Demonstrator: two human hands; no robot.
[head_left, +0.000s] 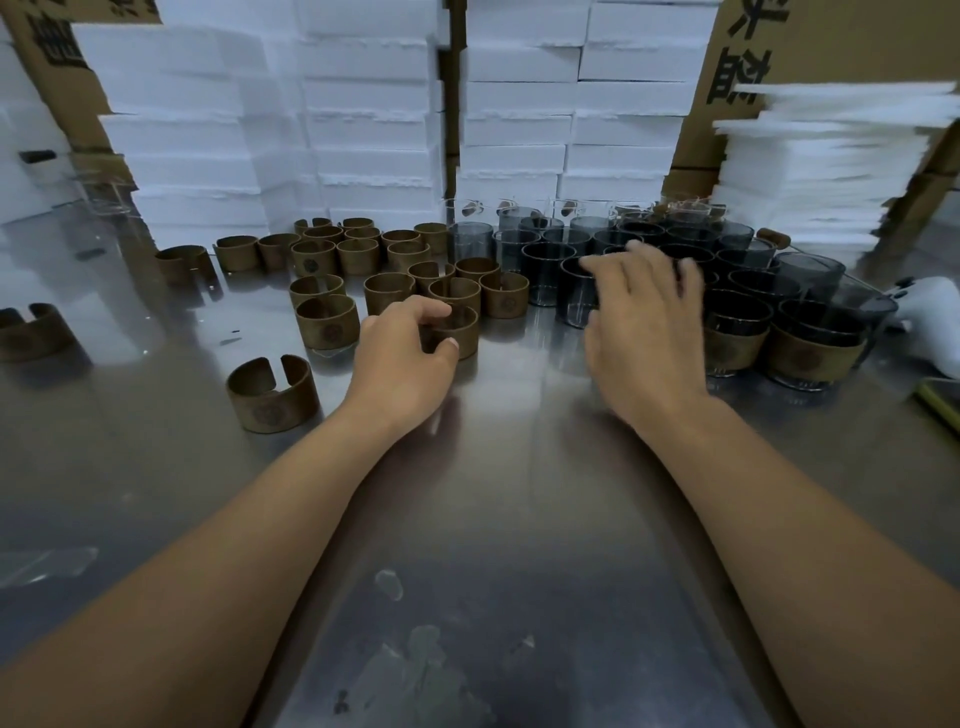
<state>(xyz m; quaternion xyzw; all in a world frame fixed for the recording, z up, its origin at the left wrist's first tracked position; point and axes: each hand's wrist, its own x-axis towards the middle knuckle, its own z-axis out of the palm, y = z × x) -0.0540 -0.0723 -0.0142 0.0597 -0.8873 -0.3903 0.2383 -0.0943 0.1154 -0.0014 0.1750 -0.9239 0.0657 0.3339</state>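
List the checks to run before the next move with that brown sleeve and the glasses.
1. Left hand grips the brown sleeve: ok, thumb and fingers curl round it.
2. Right hand has a bare glass in its grip: not ok, fingers are spread over it, not closed.
3. Which way the sleeve's slit faces: cannot tell, the hand covers it.
4. Neighbouring sleeve clear of the gripped one: not ok, it sits close behind.
5. Bare table in front of the hands to work on: ok.
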